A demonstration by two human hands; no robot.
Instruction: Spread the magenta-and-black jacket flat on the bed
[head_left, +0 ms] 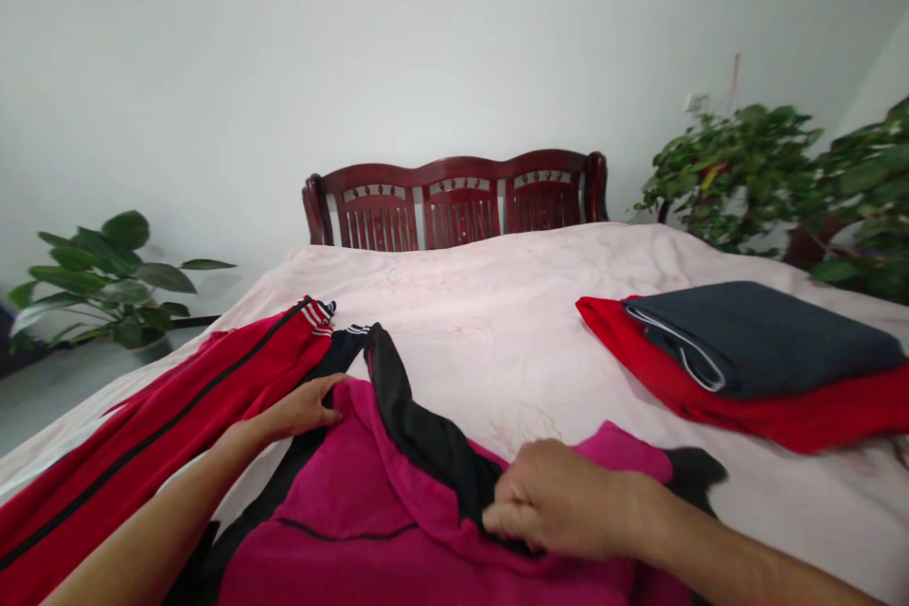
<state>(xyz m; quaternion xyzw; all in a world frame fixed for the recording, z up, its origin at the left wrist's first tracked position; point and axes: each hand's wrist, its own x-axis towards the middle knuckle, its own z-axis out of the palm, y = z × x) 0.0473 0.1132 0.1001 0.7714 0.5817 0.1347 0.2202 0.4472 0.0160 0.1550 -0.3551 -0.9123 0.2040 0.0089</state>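
Spread out in front of me is a magenta and black top [341, 492], partly rumpled, with a twisted black section [418, 421] running across its upper part. At its upper left edge, my left hand [309, 405] pinches the magenta cloth between thumb and fingers. My right hand [561, 497] is closed in a fist on the top near the black section, right of the middle; its fingertips are partly hidden. Left of the top lie red trousers [177, 417] with a black side stripe and white-striped ends. Dark cloth shows between them and the top.
Everything lies on a bed with a pale pink sheet [454, 303]. To the right sits a folded dark blue-grey cloth [774, 336] on a folded red cloth [795, 426]. A carved wooden backrest [461, 199] stands behind. Leafy plants flank the bed at left [120, 275] and right [739, 170].
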